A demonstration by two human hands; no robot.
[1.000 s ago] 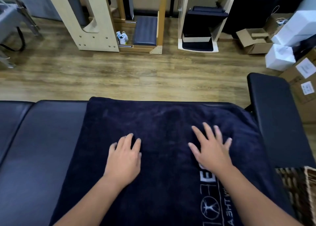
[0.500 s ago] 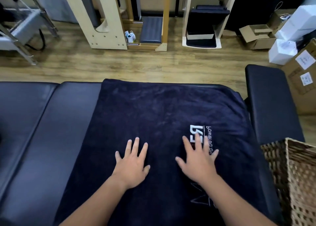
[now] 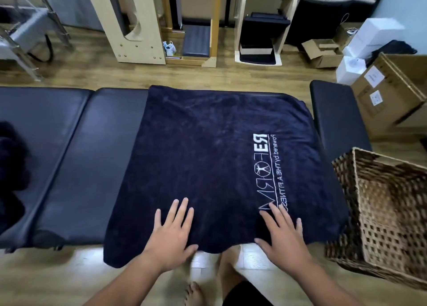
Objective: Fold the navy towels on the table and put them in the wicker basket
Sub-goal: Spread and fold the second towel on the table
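Both the left hand (image 3: 172, 234) and right hand (image 3: 283, 235) lie flat, grip released, on the near edge of the navy towel (image 3: 208, 148) spread over the worktop (image 3: 76, 155), basket (image 3: 388, 213) at right.

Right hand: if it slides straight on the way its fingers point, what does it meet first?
The right hand lies flat on the navy towel, fingers pointing away and slightly left. Going on, it would probably cross only the towel's white printed logo; nothing else appears in that line before the far edge.
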